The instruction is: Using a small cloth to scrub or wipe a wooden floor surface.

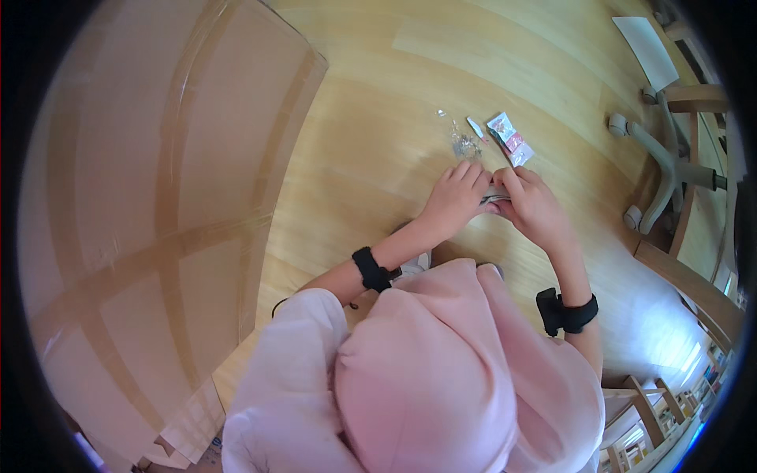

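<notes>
My left hand (458,192) and my right hand (535,204) meet in front of me, above the floor. Between their fingers they grip a small pale object with a dark edge (497,194); the fingers hide most of it, so its kind is unclear. Just beyond the left fingertips lies a loose scatter of small shiny silvery bits (466,145). Beside it rests a slim white piece with a pinkish tip (476,128). A glossy printed packet in white, pink and green (510,139) lies on the floor beyond my right hand.
A large taped cardboard box (177,177) stands along my left on the wood-look floor (366,118). To the right are a wheeled chair base (665,159) and wooden furniture (686,284). A white sheet (647,53) lies at the far right.
</notes>
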Motion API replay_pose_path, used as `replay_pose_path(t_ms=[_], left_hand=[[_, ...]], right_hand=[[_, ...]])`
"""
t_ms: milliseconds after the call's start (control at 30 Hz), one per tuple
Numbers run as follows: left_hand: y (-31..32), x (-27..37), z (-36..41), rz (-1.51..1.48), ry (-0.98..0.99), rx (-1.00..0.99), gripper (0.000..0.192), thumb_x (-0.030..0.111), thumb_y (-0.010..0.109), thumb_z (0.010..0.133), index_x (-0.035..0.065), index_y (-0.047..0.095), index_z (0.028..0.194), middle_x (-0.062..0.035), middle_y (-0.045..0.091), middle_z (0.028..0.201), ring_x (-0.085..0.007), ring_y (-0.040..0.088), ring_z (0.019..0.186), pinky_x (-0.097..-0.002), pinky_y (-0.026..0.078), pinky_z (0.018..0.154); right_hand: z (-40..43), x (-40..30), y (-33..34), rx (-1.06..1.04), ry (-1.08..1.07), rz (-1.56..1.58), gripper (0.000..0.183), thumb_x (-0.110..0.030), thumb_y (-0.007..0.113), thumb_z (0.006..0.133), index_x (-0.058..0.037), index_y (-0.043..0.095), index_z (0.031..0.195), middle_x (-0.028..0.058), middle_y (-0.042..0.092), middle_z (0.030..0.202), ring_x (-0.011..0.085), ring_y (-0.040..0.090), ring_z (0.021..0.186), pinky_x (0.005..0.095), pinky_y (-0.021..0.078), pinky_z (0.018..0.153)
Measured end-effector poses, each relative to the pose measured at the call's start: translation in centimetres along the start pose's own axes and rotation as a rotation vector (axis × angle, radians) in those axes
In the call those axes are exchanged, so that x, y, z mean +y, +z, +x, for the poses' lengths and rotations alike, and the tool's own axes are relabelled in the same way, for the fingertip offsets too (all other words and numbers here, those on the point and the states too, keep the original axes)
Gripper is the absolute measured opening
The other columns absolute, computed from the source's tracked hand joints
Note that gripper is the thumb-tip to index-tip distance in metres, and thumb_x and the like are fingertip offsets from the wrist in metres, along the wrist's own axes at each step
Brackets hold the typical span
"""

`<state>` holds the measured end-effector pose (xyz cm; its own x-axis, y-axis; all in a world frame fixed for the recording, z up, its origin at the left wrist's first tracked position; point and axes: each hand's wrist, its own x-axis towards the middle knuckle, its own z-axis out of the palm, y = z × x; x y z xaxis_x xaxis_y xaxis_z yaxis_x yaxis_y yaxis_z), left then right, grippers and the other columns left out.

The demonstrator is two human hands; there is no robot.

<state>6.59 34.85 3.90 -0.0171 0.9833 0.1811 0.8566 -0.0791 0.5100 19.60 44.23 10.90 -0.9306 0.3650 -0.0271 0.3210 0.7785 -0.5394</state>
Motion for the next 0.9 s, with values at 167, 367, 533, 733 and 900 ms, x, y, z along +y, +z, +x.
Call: replay_pose_path(t_ms=[167,367,533,733,900], left_hand=[[-1.5,-3.1,-0.9,-0.159,-0.182,0.101,0.040,0.031,0.063,0.074,0.0007,0.051,0.097,-0.0138,0.052,0.088,-0.0300,0.050,0.086,-0.0363,0.041,0.074],[-5.3,-14.9,-6.9,-0.057,-0.896,0.614,0.036,0.033,0.057,0.081,-0.0013,0.049,0.088,-0.0203,0.054,0.078,-0.0361,0.054,0.072,-0.0422,0.041,0.065],[-6.8,-20.9,-7.4,0.261,-0.838,0.548,0.032,0.027,0.057,0.080,-0.0017,0.052,0.093,-0.0227,0.058,0.073,-0.0406,0.056,0.070,-0.0440,0.043,0.062],[-6.1,-21.3,-1.8,0.128,-0.701,0.619,0.027,0.017,0.059,0.078,0.0018,0.055,0.099,-0.0213,0.060,0.081,-0.0377,0.058,0.076,-0.0417,0.044,0.065],[-2.7,-17.3,1.5,-0.231,-0.555,0.390,0.029,0.014,0.059,0.077,0.0014,0.055,0.102,-0.0195,0.061,0.084,-0.0351,0.058,0.080,-0.0377,0.046,0.070]], right_hand=[[0.5,-0.3,-0.4,0.343,0.060,-0.024,0.036,-0.005,0.058,0.076,-0.0047,0.046,0.109,0.0129,0.055,0.097,0.0272,0.053,0.088,0.0331,0.0415,0.076],[-5.5,5.7,1.9,0.525,0.606,0.288,0.032,0.000,0.047,0.081,-0.0049,0.045,0.112,0.0078,0.053,0.109,0.0184,0.050,0.095,0.0314,0.0377,0.083],[-15.0,11.9,8.0,0.697,1.075,0.261,0.036,-0.009,0.050,0.081,-0.0058,0.043,0.116,0.0114,0.046,0.117,0.0225,0.045,0.103,0.0344,0.0367,0.085],[-21.4,14.2,13.9,0.562,1.654,-0.006,0.069,-0.049,0.049,0.079,-0.0161,0.021,0.133,0.0137,0.012,0.139,0.0339,0.017,0.125,0.0475,0.0217,0.098],[-21.6,14.3,15.1,0.446,1.718,0.113,0.085,-0.068,0.038,0.075,-0.0242,0.004,0.138,0.0129,-0.009,0.143,0.0352,-0.006,0.131,0.0533,0.0074,0.102]])
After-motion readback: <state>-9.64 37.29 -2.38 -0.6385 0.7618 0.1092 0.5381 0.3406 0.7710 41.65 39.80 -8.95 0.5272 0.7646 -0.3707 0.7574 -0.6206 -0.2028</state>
